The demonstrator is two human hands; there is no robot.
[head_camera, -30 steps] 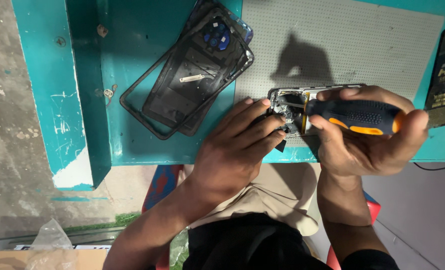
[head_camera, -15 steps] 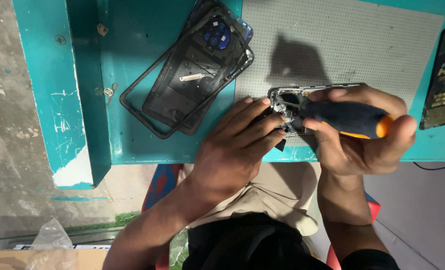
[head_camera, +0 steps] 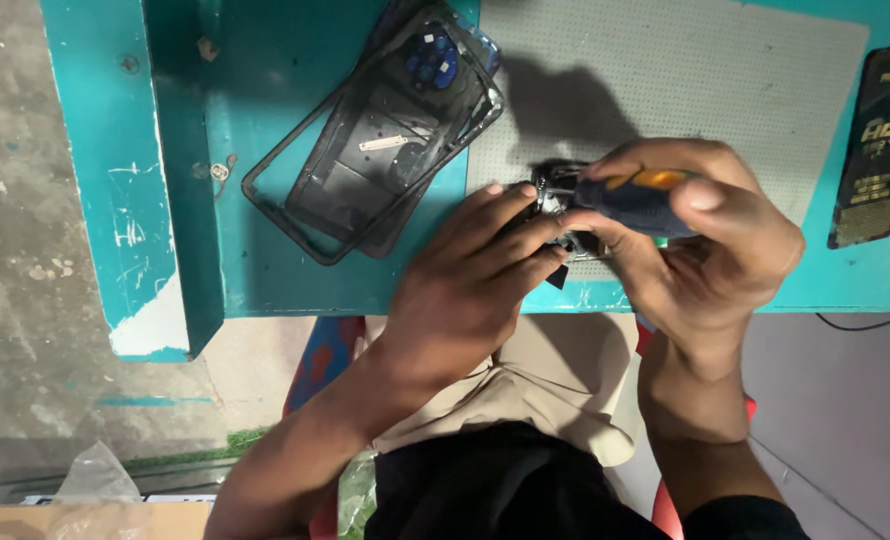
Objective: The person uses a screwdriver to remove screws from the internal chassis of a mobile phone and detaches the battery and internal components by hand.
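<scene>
My left hand presses its fingers on the left end of an opened phone body lying at the front edge of the teal table. My right hand grips a screwdriver with a dark blue and orange handle, its tip pointing left into the phone's exposed inner parts. Most of the phone is hidden under both hands.
A dark phone frame and back cover with a blue camera ring lie to the left of a grey perforated mat. A black flat packet sits at the right edge. A small screw rests near the frame.
My right hand has turned and drawn in over the phone, so the screwdriver handle is now more covered by my fingers. The left hand stays on the phone.
</scene>
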